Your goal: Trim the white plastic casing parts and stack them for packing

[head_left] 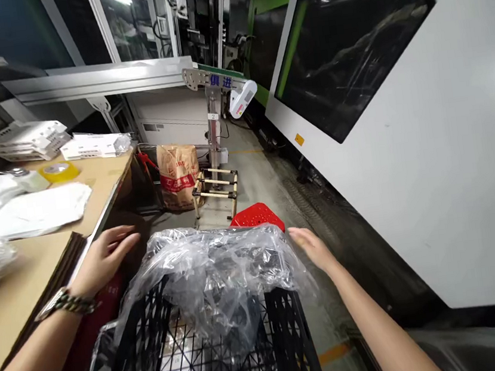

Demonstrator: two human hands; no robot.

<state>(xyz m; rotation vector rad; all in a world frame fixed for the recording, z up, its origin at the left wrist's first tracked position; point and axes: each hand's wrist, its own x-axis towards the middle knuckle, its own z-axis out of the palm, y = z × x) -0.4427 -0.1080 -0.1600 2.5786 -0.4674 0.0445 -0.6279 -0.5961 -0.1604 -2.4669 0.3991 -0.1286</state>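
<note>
A black lattice crate (291, 324) stands in front of me, with a clear plastic bag (221, 261) draped over its far end and sagging inside. To the left of the bag is my left hand (107, 257), its fingers stretched forward and holding nothing; a watch and a beaded bracelet are on that wrist. My right hand (311, 247) hovers just past the bag's right edge, fingers extended, with a small gap between them and the plastic. Through the crate's mesh floor a pale surface shows, but I cannot make out what it is.
At left, a workbench (106, 179) carries stacked white parts (28, 140), yellow tape (59, 171), white bags and cardboard (22, 297). Beyond the crate are a red stool (258, 215), a small pipe frame (216, 192), a paper sack (179, 176) and a conveyor (103, 77). A white machine (409, 177) borders the right.
</note>
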